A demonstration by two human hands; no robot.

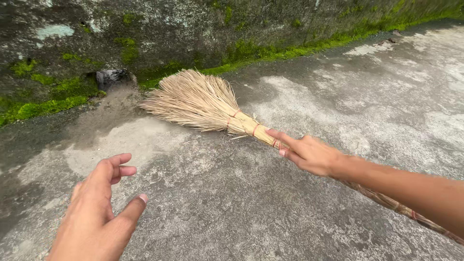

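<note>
Sweeping in progress, judged from the layout. Right hand (309, 153) closed around the bound neck of one pale straw hand broom with fanned bristles and red-banded handle (208, 104), index finger laid along the binding. Bristle fan resting on the grey, patchy concrete floor (270, 203), ahead and to the left of the right hand, tips close to the foot of the wall. Handle running back under the right forearm toward the lower right edge.

Left hand (99, 212) empty, fingers spread and loosely curled, hovering over the floor, well apart from the broom, nearer the viewer.

Progress: a band of dark grit and damp soil (99, 113) lying between the bristle tips and the wall base, beyond the left hand; probably not yet cleared. Floor nearer both hands showing no loose debris, apparently done.

Count: one broom; two hands, one engaged, one free; one dark hole in the wall base (111, 77), just beyond the grit; one mossy, stained stone wall (193, 29) along the far edge. Red bands on the broom: several, exact number not determinable.
</note>
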